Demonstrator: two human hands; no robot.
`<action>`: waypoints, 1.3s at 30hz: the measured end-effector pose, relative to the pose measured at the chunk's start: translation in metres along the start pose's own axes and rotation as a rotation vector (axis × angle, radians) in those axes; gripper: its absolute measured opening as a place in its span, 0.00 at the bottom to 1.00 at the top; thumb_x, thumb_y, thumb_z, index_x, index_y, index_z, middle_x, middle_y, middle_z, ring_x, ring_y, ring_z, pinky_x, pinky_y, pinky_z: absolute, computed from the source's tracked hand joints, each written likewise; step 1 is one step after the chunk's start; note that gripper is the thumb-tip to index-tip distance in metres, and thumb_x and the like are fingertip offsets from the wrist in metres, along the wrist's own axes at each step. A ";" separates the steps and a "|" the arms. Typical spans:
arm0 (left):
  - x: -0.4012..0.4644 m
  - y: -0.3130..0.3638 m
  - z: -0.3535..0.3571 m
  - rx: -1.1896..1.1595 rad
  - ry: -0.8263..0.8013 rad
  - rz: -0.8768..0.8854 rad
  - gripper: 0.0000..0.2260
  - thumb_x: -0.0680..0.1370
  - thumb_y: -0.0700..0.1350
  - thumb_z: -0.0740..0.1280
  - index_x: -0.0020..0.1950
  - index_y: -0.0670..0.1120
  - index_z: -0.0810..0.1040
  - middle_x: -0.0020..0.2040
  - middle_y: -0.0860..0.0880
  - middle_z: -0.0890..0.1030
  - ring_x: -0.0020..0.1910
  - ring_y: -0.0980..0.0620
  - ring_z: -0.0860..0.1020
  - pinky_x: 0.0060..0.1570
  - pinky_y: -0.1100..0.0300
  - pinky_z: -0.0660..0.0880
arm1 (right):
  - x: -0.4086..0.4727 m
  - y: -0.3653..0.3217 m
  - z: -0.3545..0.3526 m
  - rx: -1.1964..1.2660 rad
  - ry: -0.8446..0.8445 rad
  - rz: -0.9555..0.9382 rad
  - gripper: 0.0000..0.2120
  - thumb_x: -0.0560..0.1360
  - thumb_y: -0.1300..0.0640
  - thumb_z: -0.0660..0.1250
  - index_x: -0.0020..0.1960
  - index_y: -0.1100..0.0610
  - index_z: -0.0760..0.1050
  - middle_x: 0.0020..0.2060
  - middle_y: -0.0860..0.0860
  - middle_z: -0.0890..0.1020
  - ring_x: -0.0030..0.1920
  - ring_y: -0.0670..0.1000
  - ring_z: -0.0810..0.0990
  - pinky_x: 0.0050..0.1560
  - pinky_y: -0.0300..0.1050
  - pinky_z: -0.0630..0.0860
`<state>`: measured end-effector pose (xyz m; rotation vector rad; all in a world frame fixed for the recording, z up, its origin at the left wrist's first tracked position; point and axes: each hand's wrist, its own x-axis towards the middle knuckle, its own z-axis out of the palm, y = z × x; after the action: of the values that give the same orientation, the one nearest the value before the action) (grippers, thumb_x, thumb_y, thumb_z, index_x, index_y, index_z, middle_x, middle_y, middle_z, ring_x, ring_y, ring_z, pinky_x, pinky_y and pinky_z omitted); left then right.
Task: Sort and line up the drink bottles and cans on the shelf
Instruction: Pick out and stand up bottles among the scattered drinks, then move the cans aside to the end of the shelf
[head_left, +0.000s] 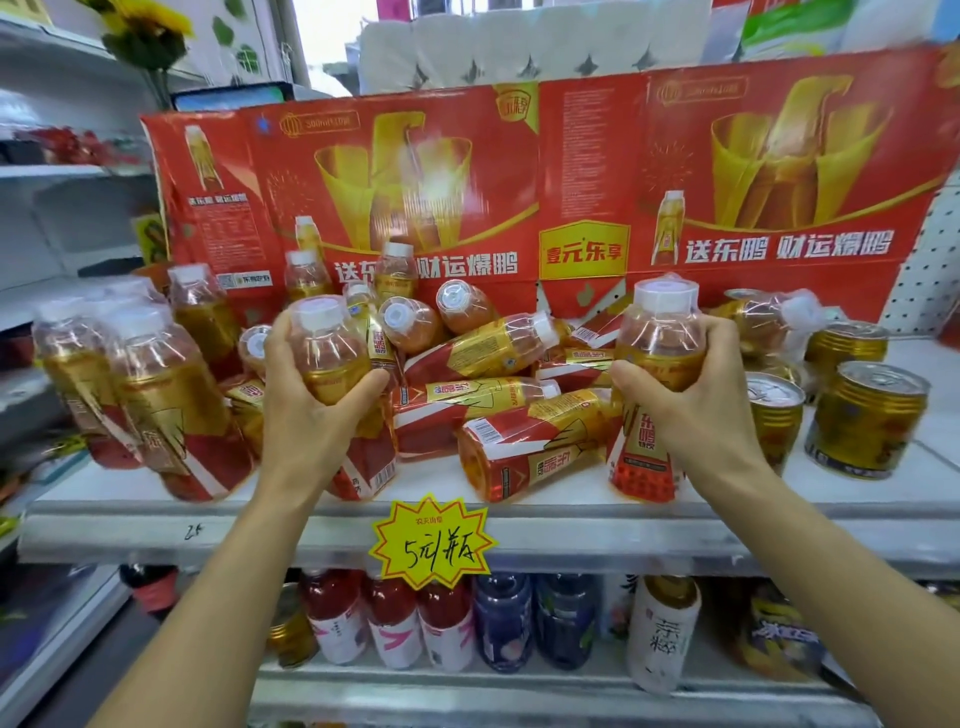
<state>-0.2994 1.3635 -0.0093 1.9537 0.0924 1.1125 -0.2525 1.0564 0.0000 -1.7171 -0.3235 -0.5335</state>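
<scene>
The left hand (306, 410) has its grip wrapped around the shoulder of an upright bottle (332, 358) with a white cap, thumb on the right side and fingers curled behind it. The right hand (696, 400) holds a second bottle (657, 374) the same way, standing near the front edge of the white shelf (571, 525). Between the two hands lies a heap of bottles (498, 384) tipped on their sides, red and gold labels pointing every way. To the left, a group of standing bottles (140, 384) is gathered close together. On the right, gold cans (865, 421) stand upright, just beside the right-hand bottle. A red cardboard backing (571, 176) rises behind the heap. A yellow price tag (431, 545) hangs from the shelf edge, and below it a lower shelf carries other drinks (467, 618).
</scene>
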 end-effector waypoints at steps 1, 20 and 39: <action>0.000 0.000 0.000 0.005 0.007 0.004 0.40 0.69 0.52 0.78 0.74 0.57 0.57 0.67 0.52 0.72 0.64 0.53 0.74 0.62 0.46 0.74 | 0.000 0.002 -0.001 0.005 0.002 -0.006 0.27 0.71 0.55 0.75 0.61 0.49 0.62 0.54 0.44 0.73 0.52 0.41 0.76 0.45 0.34 0.72; -0.023 0.023 0.012 0.142 0.046 -0.066 0.48 0.74 0.51 0.73 0.79 0.55 0.40 0.79 0.53 0.47 0.78 0.54 0.46 0.75 0.51 0.49 | -0.005 0.006 -0.006 -0.019 -0.066 0.084 0.38 0.68 0.49 0.78 0.68 0.44 0.57 0.60 0.43 0.72 0.59 0.44 0.75 0.48 0.32 0.72; -0.168 0.189 0.151 -0.028 -0.202 0.186 0.23 0.76 0.46 0.71 0.67 0.59 0.67 0.60 0.60 0.72 0.60 0.59 0.74 0.57 0.67 0.72 | -0.020 0.025 -0.149 -0.337 -0.135 -0.325 0.10 0.75 0.57 0.71 0.56 0.52 0.78 0.44 0.44 0.78 0.40 0.43 0.78 0.39 0.35 0.73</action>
<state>-0.3512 1.0738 -0.0226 2.0696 -0.2168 1.0209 -0.2826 0.9069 -0.0098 -2.0456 -0.6456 -0.7420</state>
